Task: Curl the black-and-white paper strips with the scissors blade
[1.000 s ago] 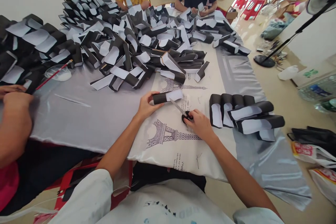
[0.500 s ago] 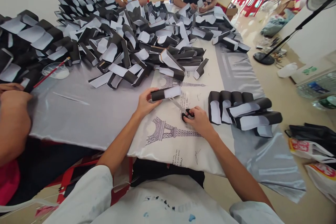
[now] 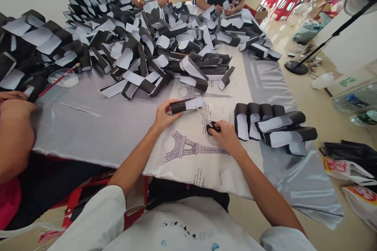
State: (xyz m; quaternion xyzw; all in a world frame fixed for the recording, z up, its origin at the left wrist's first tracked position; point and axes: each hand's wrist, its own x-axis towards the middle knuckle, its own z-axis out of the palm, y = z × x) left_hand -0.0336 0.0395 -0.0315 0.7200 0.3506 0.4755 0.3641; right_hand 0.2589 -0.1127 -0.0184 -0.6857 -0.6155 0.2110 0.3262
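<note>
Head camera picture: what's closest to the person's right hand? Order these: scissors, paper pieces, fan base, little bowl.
From the right hand:
1. Scissors, at its fingertips.
2. Paper pieces, to its right.
3. Fan base, farther right, on the floor.
4. Little bowl, far left on the table.

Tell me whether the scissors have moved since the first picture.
Yes: the scissors, held in the right hand, have shifted slightly rightward, closer to the black-and-white paper pieces lying beside them.

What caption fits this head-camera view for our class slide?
Left hand holds a black-and-white paper tube; right hand grips scissors over Eiffel Tower satin.
</note>
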